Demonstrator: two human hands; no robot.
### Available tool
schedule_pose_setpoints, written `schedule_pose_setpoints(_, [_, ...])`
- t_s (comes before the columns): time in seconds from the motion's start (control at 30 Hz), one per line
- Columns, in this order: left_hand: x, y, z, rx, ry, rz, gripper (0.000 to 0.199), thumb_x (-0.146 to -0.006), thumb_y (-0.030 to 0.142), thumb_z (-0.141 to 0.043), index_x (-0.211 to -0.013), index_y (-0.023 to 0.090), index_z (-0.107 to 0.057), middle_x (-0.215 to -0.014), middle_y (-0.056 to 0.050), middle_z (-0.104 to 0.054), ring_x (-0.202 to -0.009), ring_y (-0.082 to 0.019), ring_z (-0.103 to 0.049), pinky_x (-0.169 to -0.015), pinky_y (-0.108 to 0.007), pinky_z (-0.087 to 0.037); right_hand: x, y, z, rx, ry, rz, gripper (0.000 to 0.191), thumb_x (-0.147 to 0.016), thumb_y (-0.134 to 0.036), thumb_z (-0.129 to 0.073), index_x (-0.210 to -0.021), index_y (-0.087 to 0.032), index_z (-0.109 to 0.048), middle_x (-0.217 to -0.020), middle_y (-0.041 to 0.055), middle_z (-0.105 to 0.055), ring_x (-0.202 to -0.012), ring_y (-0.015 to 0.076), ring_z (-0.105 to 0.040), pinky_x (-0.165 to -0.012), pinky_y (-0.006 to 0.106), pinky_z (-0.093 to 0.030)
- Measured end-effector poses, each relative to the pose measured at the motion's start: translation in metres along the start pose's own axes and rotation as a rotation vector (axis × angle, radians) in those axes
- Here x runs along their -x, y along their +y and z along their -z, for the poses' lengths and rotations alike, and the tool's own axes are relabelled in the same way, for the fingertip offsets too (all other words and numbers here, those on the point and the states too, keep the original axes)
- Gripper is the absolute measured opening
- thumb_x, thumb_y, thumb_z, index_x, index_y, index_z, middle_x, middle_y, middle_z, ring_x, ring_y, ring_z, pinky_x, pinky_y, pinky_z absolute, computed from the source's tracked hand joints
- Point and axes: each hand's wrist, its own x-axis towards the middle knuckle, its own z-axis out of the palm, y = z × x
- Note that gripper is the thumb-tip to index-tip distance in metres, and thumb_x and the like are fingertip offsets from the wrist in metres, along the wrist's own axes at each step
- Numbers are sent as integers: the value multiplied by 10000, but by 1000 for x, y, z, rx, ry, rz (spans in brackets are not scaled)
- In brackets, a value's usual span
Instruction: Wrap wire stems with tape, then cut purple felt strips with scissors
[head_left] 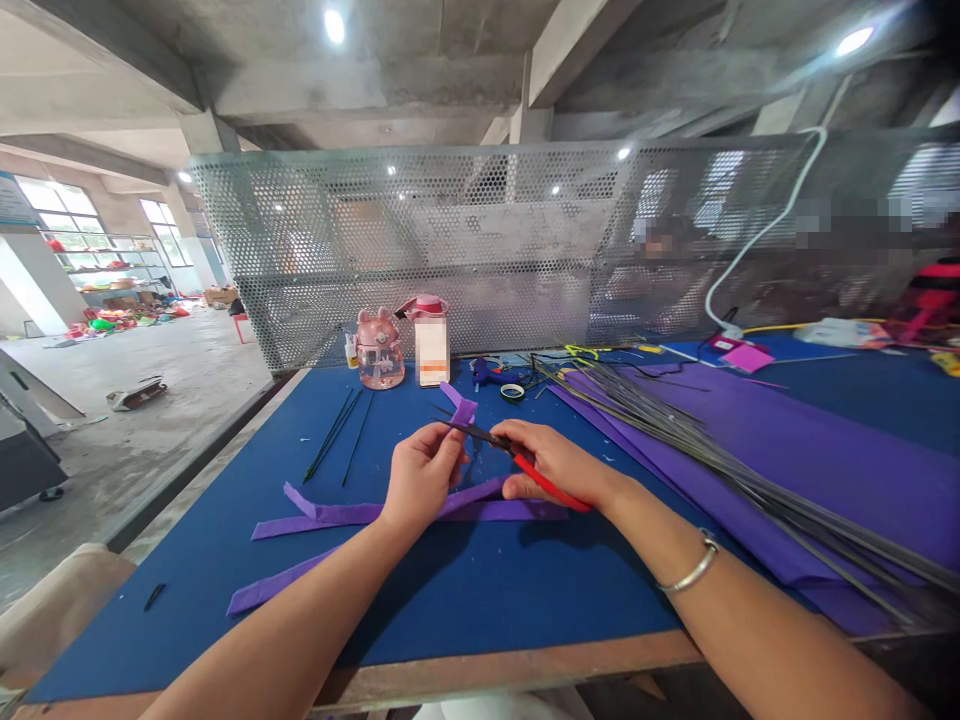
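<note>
Scissors (pixel 551 486) meet a purple strip (pixel 466 412) at mid-frame

At the left edge of the frame, shelves (pixel 120 270) of colourful goods stand across the floor, with a pale cloth (pixel 67 605) at lower left. The blue table (pixel 442 615) fills the lower middle, a small black bit (pixel 154 597) near its left side. Left of centre lie dark stems (pixel 327 440), and below them more purple strips (pixel 337 514), some running behind the forearm. Above, a pink jar (pixel 381 352) and a bottle (pixel 431 350) with a pink lid stand upright before the mesh (pixel 420 220).

In the centre, the left hand (pixel 421 468) pinches the purple strip between thumb and fingers, its free end pointing up. The dark blades lie across it right by the fingertips (whether they have cut through, I cannot tell). The right hand (pixel 555 456) is closed around the scissors' red handle; a bracelet (pixel 691 570) circles that wrist.

Just above the right hand are a blue glue gun (pixel 489 373) and a tape roll (pixel 512 392). On the right, grey wires (pixel 720 450) lie in a long bundle over purple sheets (pixel 847 440); a white cable (pixel 780 225) hangs in front of the mesh at upper right.
</note>
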Motion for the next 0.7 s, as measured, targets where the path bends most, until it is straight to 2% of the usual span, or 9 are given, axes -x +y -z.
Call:
schedule_pose_setpoints(0.17, [1,-1,0,2,1,8,318,-754,464,-601,-698,152,-575,-548,30,-566,-385,-54,-446,-378,-177,-329,-1,-3,0,-33,12,-15,428,-750,-542,-632,-934,-158,-585,-775,12,-541,-645,131,-419,-586,230,-357])
schedule_pose_setpoints(0.37, [0,0,0,25,12,25,324,-742,472,-615,-710,151,-580,-548,34,-567,-388,-49,-437,-383,-177,-327,0,-3,0,-51,36,-28,401,-764,-513,-630,-925,-146,-609,-763,9,-562,-631,120,-429,-577,220,-352])
schedule_pose_setpoints(0.7, [-1,-3,2,25,17,47,357,-730,482,-625,-808,134,-615,-570,11,-602,-362,-44,-431,-363,-173,-319,1,0,-1,-105,-7,-111,366,-772,-492,-621,-906,-151,-604,-652,-29,-478,-561,98,-346,-516,206,-318])
